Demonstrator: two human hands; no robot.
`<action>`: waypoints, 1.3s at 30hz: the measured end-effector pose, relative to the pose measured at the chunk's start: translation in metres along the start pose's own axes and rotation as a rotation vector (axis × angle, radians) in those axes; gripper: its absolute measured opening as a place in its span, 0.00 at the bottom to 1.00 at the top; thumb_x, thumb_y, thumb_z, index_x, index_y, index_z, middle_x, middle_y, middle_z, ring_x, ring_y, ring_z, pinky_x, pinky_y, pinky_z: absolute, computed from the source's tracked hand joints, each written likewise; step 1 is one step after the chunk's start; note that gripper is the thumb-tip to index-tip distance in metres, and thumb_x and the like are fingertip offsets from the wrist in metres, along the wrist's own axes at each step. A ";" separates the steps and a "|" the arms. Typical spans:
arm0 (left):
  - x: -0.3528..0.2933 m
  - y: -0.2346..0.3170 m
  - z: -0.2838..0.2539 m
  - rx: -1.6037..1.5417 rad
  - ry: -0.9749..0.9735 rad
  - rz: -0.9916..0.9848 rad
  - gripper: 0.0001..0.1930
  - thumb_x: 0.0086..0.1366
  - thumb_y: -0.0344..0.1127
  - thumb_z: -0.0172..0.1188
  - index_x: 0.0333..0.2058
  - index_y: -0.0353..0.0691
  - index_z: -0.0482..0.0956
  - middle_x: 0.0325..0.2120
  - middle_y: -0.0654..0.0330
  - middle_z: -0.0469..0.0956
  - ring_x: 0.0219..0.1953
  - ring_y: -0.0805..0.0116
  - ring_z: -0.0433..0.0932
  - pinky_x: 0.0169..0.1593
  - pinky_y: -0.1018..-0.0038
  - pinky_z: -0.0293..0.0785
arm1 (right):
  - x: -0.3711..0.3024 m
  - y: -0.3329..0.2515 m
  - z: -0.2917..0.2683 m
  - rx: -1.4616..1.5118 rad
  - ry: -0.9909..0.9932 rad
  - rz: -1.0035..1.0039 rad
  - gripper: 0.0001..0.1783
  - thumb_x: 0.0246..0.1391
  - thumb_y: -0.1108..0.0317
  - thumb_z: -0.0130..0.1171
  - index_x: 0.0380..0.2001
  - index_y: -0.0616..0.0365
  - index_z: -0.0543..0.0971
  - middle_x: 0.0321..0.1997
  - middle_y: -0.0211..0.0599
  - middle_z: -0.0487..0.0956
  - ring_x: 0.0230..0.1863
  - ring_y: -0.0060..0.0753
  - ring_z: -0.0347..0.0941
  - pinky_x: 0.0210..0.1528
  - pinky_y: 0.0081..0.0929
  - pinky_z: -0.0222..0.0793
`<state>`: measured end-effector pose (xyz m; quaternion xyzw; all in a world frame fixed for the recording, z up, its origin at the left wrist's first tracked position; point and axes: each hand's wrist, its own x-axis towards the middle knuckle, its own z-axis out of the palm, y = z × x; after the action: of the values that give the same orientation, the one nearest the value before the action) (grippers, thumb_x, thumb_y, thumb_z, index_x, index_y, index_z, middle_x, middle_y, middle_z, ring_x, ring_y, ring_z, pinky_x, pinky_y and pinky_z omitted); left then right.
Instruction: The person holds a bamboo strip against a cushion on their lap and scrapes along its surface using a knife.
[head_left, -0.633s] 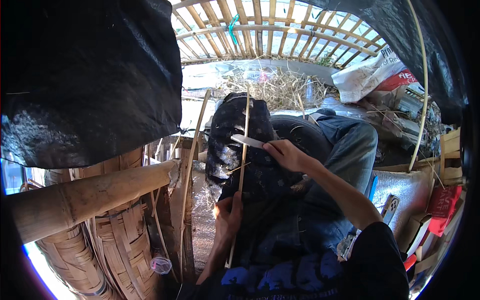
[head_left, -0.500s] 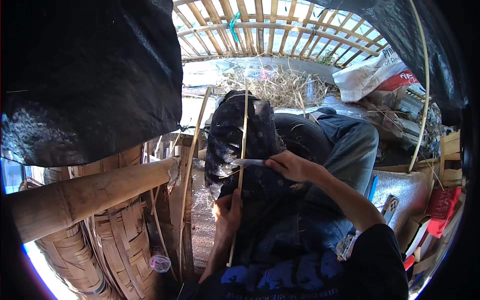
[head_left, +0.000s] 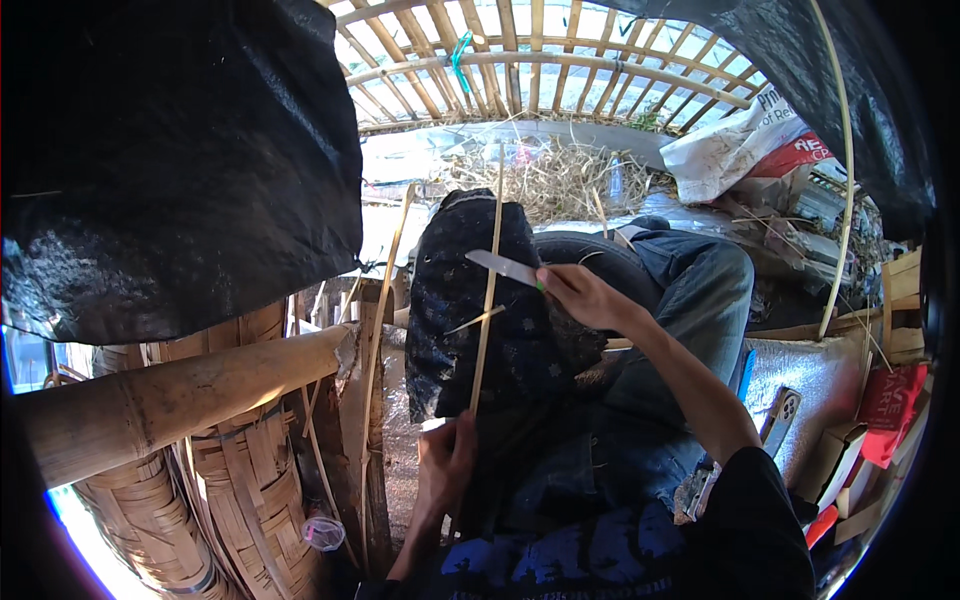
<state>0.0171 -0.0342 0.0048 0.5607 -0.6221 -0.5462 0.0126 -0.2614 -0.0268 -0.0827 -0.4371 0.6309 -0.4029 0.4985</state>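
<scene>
My left hand is closed on the lower part of a thin bamboo strip, which stretches away from me over a dark patterned cloth draped on my leg. In my closed right hand is a knife, with a bit of green showing at its grip. The pale blade lies across the upper half of the strip, its tip pointing left; whether it touches the strip I cannot tell. A thin sliver crosses the strip below the blade.
On the left, a thick bamboo pole runs beside tall woven baskets under a black sheet. A tire lies beyond my right hand. Dry straw sits before a slatted bamboo fence. A phone rests at right.
My right hand and the knife have moved farther away along the strip, and the blade now slants up to the left. My left hand has shifted slightly nearer me.
</scene>
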 end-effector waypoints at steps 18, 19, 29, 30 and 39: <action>0.032 0.014 0.023 0.306 0.335 0.278 0.19 0.62 0.38 0.56 0.14 0.35 0.71 0.07 0.55 0.68 0.09 0.61 0.68 0.16 0.68 0.57 | 0.014 0.011 -0.015 -0.168 0.374 -0.247 0.27 0.62 0.48 0.41 0.31 0.65 0.73 0.15 0.40 0.69 0.16 0.31 0.65 0.20 0.32 0.60; 0.033 0.012 0.022 0.303 0.338 0.280 0.19 0.62 0.38 0.56 0.14 0.35 0.71 0.07 0.55 0.68 0.09 0.61 0.68 0.16 0.68 0.57 | 0.007 0.005 -0.015 -0.241 0.095 -0.152 0.24 0.63 0.52 0.42 0.32 0.66 0.73 0.16 0.44 0.69 0.16 0.36 0.66 0.20 0.33 0.61; 0.009 0.007 0.010 0.729 0.317 0.479 0.18 0.61 0.38 0.56 0.14 0.41 0.67 0.09 0.55 0.69 0.11 0.58 0.70 0.16 0.64 0.61 | -0.034 -0.028 -0.003 -0.705 0.353 -0.441 0.13 0.60 0.62 0.47 0.29 0.63 0.68 0.14 0.44 0.71 0.16 0.49 0.71 0.19 0.39 0.65; 0.007 0.007 0.011 0.763 0.280 0.479 0.18 0.61 0.38 0.56 0.14 0.41 0.67 0.09 0.55 0.69 0.11 0.57 0.70 0.17 0.63 0.61 | -0.040 -0.035 0.002 -0.825 0.248 -0.262 0.14 0.60 0.61 0.47 0.30 0.62 0.68 0.14 0.43 0.72 0.17 0.49 0.72 0.19 0.39 0.67; -0.008 0.004 0.022 0.691 0.265 0.436 0.17 0.60 0.38 0.56 0.14 0.41 0.67 0.10 0.54 0.71 0.12 0.54 0.71 0.18 0.62 0.62 | -0.025 -0.017 0.008 -0.992 0.053 -0.012 0.15 0.61 0.58 0.45 0.29 0.61 0.67 0.15 0.44 0.75 0.20 0.47 0.76 0.19 0.38 0.72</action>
<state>0.0034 -0.0148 0.0039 0.4528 -0.8655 -0.2134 0.0187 -0.2478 -0.0088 -0.0607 -0.6148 0.7566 -0.0682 0.2118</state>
